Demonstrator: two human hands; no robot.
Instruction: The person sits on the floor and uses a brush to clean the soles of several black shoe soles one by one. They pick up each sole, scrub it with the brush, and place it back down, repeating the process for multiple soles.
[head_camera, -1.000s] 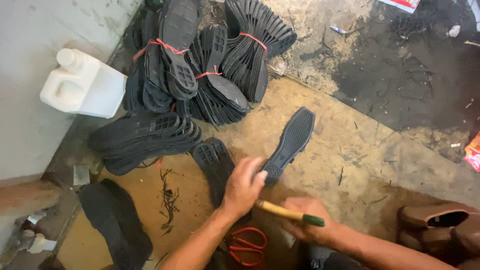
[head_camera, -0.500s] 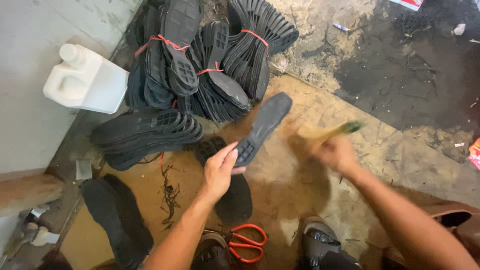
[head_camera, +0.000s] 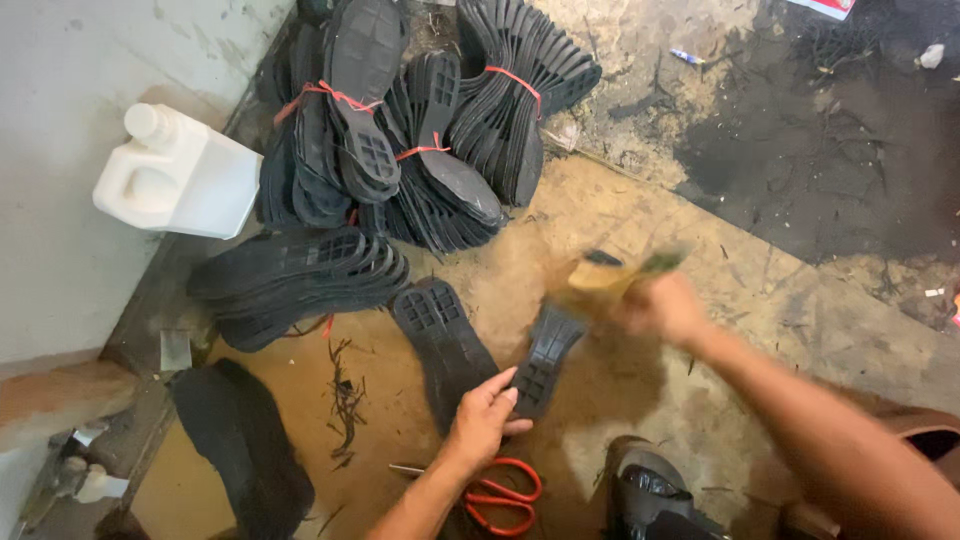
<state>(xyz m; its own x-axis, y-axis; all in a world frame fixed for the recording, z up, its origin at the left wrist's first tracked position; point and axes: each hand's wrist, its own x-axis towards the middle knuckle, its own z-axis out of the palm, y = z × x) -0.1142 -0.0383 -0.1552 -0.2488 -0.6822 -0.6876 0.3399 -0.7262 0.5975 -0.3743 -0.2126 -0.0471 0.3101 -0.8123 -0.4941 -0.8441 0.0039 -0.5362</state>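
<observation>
Tied bundles of black soles sat heaped by the wall, a white jug beside them, contents hidden. Left hand pinched 1 black sole at its near end, low over the floor; looked light, bendy, grippy. Right hand clenched a blurred brush above it. Red scissors lay near.

A white plastic jug with a moulded handle and round cap lies on its side at the left edge of the floor, against the pale wall. At the far right corner lies a flat white packet with a red edge (mostly cut off). No screens or signs show.
</observation>
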